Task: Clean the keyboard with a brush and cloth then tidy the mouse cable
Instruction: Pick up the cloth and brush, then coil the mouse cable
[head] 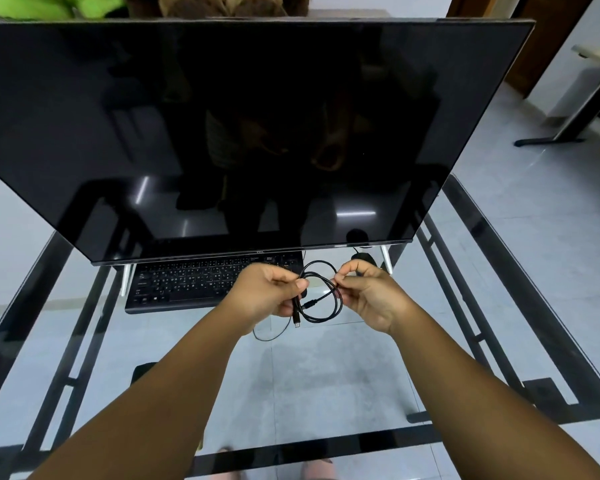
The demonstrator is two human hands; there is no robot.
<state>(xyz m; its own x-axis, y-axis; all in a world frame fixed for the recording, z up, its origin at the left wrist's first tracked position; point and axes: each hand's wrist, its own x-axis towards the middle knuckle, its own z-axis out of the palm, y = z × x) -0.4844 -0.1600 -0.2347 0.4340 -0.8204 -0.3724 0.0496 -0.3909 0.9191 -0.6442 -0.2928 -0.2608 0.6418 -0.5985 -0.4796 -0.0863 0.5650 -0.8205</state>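
Dark monitor (222,133) is standing on the glass desk (326,375), looming over the black keyboard (194,284). Both hands are hovering above the glass, just in front of the keyboard's right end — left hand (267,296) pinching the coiled mouse cable (326,299), right hand (371,296) pinching the loop's opposite side. Mouse (362,258) is sitting beyond, partly hidden.

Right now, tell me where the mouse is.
The mouse sits on the glass table, under the screen's right corner, just behind the right hand.
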